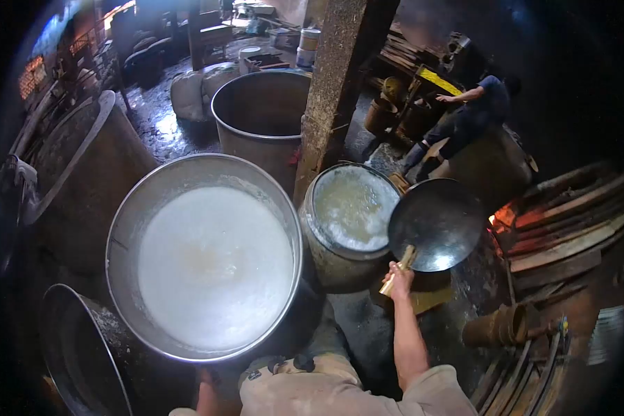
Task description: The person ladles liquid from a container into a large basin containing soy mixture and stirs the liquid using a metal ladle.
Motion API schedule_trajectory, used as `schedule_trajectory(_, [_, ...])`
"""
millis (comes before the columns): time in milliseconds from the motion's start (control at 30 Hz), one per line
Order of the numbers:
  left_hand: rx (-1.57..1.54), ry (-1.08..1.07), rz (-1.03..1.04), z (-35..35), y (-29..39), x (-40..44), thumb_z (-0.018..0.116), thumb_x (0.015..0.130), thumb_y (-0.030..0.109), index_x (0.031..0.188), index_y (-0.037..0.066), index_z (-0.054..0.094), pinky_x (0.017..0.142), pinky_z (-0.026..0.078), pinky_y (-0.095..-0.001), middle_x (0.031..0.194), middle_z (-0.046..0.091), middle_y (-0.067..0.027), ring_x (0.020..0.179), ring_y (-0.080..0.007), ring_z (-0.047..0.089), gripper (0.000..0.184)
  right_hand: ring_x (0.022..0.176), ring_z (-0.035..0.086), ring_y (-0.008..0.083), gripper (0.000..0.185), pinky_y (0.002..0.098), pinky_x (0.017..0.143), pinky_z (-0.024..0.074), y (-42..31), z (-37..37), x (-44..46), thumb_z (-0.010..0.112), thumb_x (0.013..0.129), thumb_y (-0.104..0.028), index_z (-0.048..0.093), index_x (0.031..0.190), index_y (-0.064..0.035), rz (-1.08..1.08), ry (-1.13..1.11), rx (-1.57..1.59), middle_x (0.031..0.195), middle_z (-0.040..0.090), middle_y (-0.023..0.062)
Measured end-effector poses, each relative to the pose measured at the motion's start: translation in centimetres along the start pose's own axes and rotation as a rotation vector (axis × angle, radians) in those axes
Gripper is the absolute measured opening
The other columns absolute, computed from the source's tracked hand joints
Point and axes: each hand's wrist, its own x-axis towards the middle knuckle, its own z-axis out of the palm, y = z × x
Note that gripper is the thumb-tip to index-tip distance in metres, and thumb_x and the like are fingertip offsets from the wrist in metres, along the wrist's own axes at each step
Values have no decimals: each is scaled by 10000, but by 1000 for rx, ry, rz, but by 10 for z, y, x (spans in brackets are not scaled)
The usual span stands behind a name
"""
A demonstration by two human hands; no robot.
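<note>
My right hand [399,280] is closed round the wooden handle [407,261] of a wide, dark metal pan [437,225]. The pan is at the right edge of a drum [353,208] of cloudy, foamy liquid. Left of the drum stands a large round metal vat [295,277] holding white, frothy liquid. Below that vat's rim, at the bottom of the view, part of my left forearm shows, but my left hand is hidden.
Behind the vat is a big dark tub [263,139], beside a wooden post [336,76]. A co-worker [478,111] leans at the upper right. Firewood [568,236] and glowing embers [504,216] lie at right. A tilted metal tub [83,353] stands lower left.
</note>
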Motion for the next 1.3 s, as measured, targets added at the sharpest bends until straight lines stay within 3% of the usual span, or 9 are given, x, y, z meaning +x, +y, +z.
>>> schedule_trajectory(200, [-791, 155, -7, 63, -57, -86, 405, 853, 320, 722, 132, 563, 444, 412, -335, 612, 520, -34, 503, -198, 486, 278, 447, 562, 183, 195, 299, 398, 491, -23, 7, 187, 611, 761, -108, 513, 809, 53, -64, -227, -572, 570, 539, 100])
schedule_trajectory(267, [-566, 276, 19, 93, -54, -117, 428, 843, 295, 716, 129, 558, 457, 421, -337, 619, 520, -34, 511, -194, 488, 246, 506, 591, 243, 290, 354, 439, 498, -47, 12, 271, 669, 724, -126, 502, 894, 38, -123, -257, -926, 699, 586, 164])
schedule_trajectory(333, [-333, 389, 34, 120, -49, -143, 451, 832, 270, 710, 125, 553, 469, 430, -338, 626, 519, -35, 519, -190, 490, 215, 719, 614, 345, 333, 402, 634, 515, -83, 33, 311, 645, 712, -106, 521, 972, 61, -704, -183, -1250, 823, 598, 228])
schedule_trajectory(367, [-359, 410, 132, 131, -48, -155, 476, 815, 236, 732, 113, 554, 479, 443, -343, 627, 512, -36, 524, -184, 495, 167, 719, 614, 345, 333, 402, 634, 515, -97, 50, 317, 645, 712, -106, 521, 972, 61, -703, -212, -1251, 823, 598, 228])
schedule_trajectory(533, [-511, 422, 251, 188, -56, -203, 529, 770, 157, 803, 76, 556, 477, 455, -345, 609, 484, -36, 532, -183, 513, 92, 970, 501, 438, 638, 443, 827, 435, -30, 50, 390, 612, 697, -78, 283, 1232, 33, -362, -313, -1489, 1031, 511, 280])
schedule_trajectory(633, [-579, 385, 319, 210, -90, -202, 511, 778, 178, 866, 91, 559, 505, 459, -316, 645, 519, -46, 576, -188, 548, 133, 672, 599, 382, 186, 446, 615, 491, 22, 31, 353, 627, 650, -82, 568, 795, 18, -103, -448, -1387, 703, 590, 209])
schedule_trajectory(667, [-590, 403, 253, 224, -91, -220, 516, 776, 186, 859, 108, 554, 503, 450, -308, 649, 510, -33, 577, -183, 546, 121, 549, 582, 310, 141, 440, 482, 467, 10, 39, 317, 615, 667, -81, 542, 752, 6, 368, -513, -1002, 632, 564, 162])
schedule_trajectory(833, [-601, 494, 58, 259, -86, -258, 519, 781, 212, 843, 148, 549, 488, 420, -281, 654, 489, -1, 578, -173, 548, 94, 448, 497, 196, 43, 352, 402, 446, 67, 54, 278, 539, 780, -54, 534, 740, -39, 1030, -654, -482, 546, 476, 71])
schedule_trajectory(1300, [-608, 559, 203, 211, -76, -259, 542, 823, 309, 1051, 166, 536, 534, 399, -263, 813, 560, 14, 655, -121, 538, 269, 461, 440, 126, 120, 260, 418, 415, -7, 37, 274, 581, 788, -73, 493, 828, -2, 947, -874, -665, 623, 453, 34])
